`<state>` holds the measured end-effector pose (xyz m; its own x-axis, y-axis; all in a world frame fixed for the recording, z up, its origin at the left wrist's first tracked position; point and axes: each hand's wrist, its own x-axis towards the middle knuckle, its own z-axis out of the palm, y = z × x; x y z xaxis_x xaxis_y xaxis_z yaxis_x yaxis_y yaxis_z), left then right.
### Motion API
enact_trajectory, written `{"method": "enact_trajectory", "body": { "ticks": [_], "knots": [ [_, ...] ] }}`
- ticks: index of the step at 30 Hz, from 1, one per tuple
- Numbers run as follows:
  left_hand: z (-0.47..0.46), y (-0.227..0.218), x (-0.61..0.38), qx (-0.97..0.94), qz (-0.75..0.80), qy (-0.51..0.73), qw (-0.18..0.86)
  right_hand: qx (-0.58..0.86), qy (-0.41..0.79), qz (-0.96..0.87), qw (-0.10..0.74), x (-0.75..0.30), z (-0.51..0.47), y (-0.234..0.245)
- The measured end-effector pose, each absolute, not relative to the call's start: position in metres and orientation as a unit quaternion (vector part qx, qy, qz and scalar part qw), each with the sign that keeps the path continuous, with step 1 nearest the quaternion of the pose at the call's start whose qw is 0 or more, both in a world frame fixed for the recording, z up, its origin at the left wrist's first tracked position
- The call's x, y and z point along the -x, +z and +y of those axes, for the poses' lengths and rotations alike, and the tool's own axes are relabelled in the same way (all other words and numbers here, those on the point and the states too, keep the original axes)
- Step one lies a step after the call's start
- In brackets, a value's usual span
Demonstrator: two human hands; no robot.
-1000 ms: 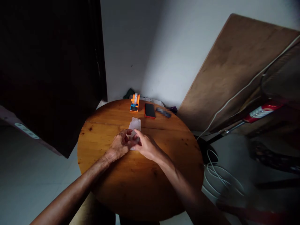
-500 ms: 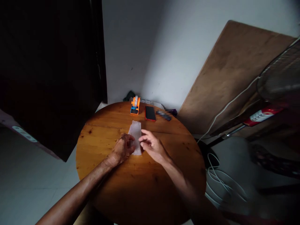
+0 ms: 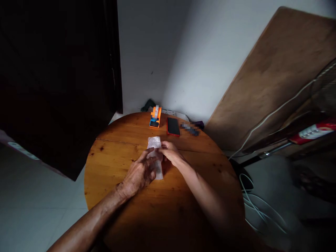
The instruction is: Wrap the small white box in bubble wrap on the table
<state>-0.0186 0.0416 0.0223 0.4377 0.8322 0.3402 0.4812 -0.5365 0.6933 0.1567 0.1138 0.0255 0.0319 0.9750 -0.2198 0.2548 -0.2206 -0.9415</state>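
At the centre of the frame, a translucent plastic pouch point(image 3: 154, 143) lies on the round wooden table point(image 3: 110, 164), its middle hidden by fingers. The left hand point(image 3: 138, 174) rests on it, fingers loosely apart. The right hand point(image 3: 171, 154) pinches its right edge, fingertips together. Above sit an orange gadget point(image 3: 154, 117), a red-cased phone point(image 3: 173, 126) and an unreadable dark item point(image 3: 190, 128).

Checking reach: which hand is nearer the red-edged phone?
Right. The right hand, pinching the plastic packet, lies just short of the phone; the left hand sits further back, to its left.
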Motion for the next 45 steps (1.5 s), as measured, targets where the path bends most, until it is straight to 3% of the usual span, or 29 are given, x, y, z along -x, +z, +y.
{"method": "enact_trajectory", "body": {
  "ticks": [12, 19, 23, 29, 37, 45],
  "knots": [
    [0.044, 0.011, 0.018, -0.806, 0.38, 0.37, 0.264, 0.589, 0.47, -0.534, 0.384, -0.162, 0.117, 0.023],
    [0.043, 0.013, 0.018, -0.793, 0.405, 0.356, 0.284, 0.526, 0.463, -0.529, 0.478, -0.156, 0.118, 0.018],
    [0.042, 0.019, 0.017, -0.774, 0.416, 0.355, 0.319, 0.475, 0.517, -0.508, 0.499, -0.153, 0.113, 0.027],
    [0.042, 0.015, 0.017, -0.776, 0.408, 0.387, 0.288, 0.461, 0.508, -0.56, 0.464, -0.149, 0.096, 0.054],
    [0.034, 0.019, 0.017, -0.717, 0.594, 0.313, 0.186, 0.456, 0.389, -0.701, 0.388, -0.152, 0.06, 0.077],
    [0.037, 0.009, 0.019, -0.731, 0.492, 0.409, 0.236, 0.452, 0.257, -0.771, 0.367, -0.156, 0.018, 0.046]
  ]
}}
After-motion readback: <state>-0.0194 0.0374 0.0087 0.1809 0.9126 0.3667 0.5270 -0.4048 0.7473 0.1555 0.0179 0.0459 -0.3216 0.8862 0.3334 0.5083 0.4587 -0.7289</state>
